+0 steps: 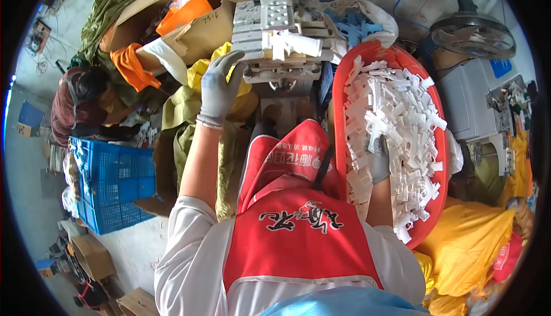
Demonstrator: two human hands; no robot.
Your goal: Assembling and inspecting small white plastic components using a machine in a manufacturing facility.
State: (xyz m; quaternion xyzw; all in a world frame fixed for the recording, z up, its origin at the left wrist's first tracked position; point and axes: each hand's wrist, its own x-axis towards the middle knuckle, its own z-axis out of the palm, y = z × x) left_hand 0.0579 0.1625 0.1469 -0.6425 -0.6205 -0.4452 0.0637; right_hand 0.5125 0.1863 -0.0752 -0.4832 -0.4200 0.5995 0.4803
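My left hand [220, 89], in a grey work glove, is raised beside the machine's front edge. Its fingers are apart and hold nothing. On the bed of the grey metal machine [277, 12] lies a white gun-shaped plastic piece [293, 45], just right of that hand. To my right, a long red tub [437, 172] holds a heap of white plastic parts [410, 104]. My right hand [379, 161], gloved too, reaches into this heap. Its fingers close at the lower end of a white gun-shaped part [380, 124] and are partly hidden among the pieces.
A cardboard box [198, 32] with orange cloth stands left of the machine. A blue crate [117, 181] is farther left, near a crouching person [80, 101]. At right are a fan [470, 32] and yellow sacks [468, 241]. A white sack [381, 15] holds blue parts.
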